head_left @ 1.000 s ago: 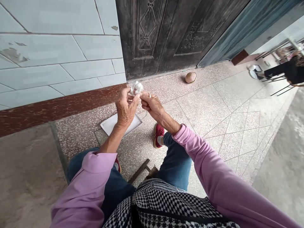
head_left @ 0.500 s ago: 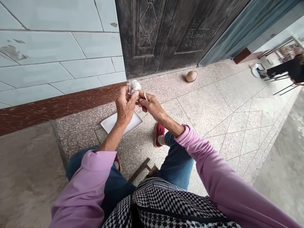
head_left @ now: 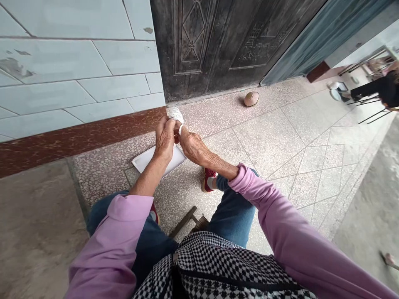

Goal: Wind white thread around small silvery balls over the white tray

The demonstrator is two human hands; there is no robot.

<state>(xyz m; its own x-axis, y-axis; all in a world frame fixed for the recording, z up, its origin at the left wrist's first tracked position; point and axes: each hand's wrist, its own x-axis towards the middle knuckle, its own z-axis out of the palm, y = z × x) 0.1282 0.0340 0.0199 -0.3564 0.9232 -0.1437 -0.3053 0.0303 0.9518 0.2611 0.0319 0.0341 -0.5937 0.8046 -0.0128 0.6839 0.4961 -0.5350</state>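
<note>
A crumpled white bundle (head_left: 175, 114), perhaps thin plastic or paper, sits at the fingertips of my left hand (head_left: 164, 140), which grips its lower end. My right hand (head_left: 192, 145) pinches the same bundle from the right, its fingers partly hidden behind the left hand. A thin white strip (head_left: 180, 129) runs from the bundle down between my fingers. Below my hands, a flat white sheet or card (head_left: 160, 160) lies on the terrazzo floor (head_left: 264, 141), partly covered by my left hand.
A dark embossed metal door (head_left: 218, 41) and pale blue tiled wall (head_left: 77, 62) stand ahead. A round tan object (head_left: 251, 99) rests by the door. A checked bag (head_left: 218, 265) lies on my lap. A seated person (head_left: 378, 89) in dark clothes is at far right.
My hands have drawn closer and lower, with the right hand turned over the bundle. The bundle looks tighter and narrower, and the white strip now lies against it.
</note>
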